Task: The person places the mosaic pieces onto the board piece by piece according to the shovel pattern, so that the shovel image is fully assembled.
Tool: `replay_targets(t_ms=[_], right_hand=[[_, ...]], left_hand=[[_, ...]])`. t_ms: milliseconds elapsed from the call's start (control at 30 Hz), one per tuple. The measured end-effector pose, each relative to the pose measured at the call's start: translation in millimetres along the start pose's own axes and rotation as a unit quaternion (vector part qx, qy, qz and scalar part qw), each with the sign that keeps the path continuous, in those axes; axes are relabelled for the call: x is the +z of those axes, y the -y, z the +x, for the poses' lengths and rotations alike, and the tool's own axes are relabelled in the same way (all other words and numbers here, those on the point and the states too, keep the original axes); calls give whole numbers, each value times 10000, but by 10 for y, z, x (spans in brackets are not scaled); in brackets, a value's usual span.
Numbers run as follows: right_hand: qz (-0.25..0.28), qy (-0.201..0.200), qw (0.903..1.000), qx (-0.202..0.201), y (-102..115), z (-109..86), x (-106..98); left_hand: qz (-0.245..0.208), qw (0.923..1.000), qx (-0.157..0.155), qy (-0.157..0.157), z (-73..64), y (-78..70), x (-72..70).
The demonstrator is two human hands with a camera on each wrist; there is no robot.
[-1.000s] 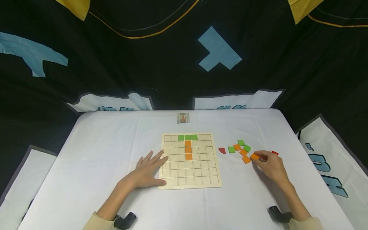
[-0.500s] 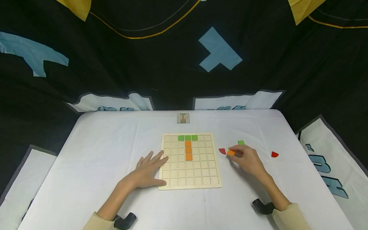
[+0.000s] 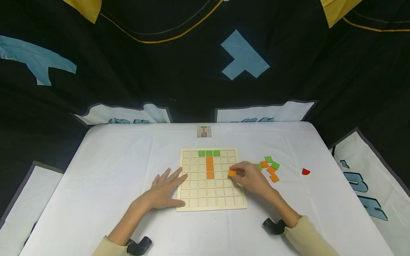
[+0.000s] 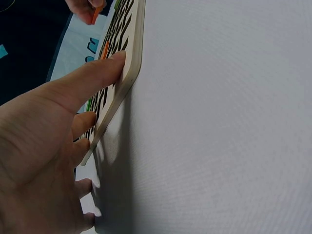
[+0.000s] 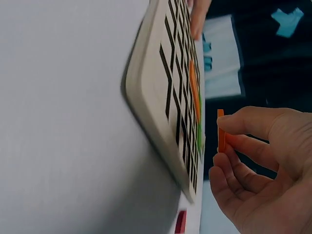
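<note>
Wearing pale sleeves (image 3: 110, 247) at the near edge, with a black wrist mount (image 3: 139, 246) beside each forearm. Reaching across a desk (image 3: 205, 234) spread with white cloth (image 3: 105, 170), showing faint creases and throwing soft shadows under both arms. Resting the left grip (image 3: 164, 191), fingers spread wide, at the left side of a square wooden board (image 3: 211, 202), laying the thumb by the near left corner and fingertips on the edge. Pinching an orange tile (image 3: 232, 172) between thumb and fingers of the right grip (image 3: 252, 177), holding it above the right part of the board, apparently clear of the grid. Showing, farther in on that grid, an orange column (image 3: 209, 167) of three tiles running straight down from the middle of a green row (image 3: 209, 153) along the far rim. Showing also, on the cloth to the right, a loose cluster of green tiles (image 3: 275, 165) and orange tiles (image 3: 271, 170), with a red piece (image 3: 305, 171) lying apart, farther right. Having a small card (image 3: 204, 131) with a gridded picture lying near the desk's far edge. Facing, past that edge, a black curtain (image 3: 153, 74) bearing light-blue shapes (image 3: 245, 55), yellow patches (image 3: 84, 9) toward the top and a curving yellow line (image 3: 153, 42), with white panels (image 3: 285, 110) of blue lettering hanging low behind the desk and out at its right side.
</note>
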State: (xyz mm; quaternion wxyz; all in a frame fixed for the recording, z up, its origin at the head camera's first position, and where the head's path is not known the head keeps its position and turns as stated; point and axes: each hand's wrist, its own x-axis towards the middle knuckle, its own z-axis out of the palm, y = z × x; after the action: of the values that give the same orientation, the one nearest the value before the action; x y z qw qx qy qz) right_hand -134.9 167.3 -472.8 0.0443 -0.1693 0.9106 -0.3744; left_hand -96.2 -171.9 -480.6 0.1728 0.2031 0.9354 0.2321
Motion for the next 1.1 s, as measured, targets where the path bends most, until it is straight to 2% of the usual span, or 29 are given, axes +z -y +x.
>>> replay_targets(t_ms=[333,533,833,1100], right_hand=[[-55,587,9979,-252,183,112,294],[-149,896,9953,-336,252,153,380],[-126,955,9938,-557,299,185,435],[-197,1108,9924,-497,352,194,468]], left_hand=[[-44,10000,33,-7,4,-6,-9],[-12,10000,39,-2,12,13,6],[-16,10000,58,3,-8,8,-10],[12,10000,54,6,1,22,3]])
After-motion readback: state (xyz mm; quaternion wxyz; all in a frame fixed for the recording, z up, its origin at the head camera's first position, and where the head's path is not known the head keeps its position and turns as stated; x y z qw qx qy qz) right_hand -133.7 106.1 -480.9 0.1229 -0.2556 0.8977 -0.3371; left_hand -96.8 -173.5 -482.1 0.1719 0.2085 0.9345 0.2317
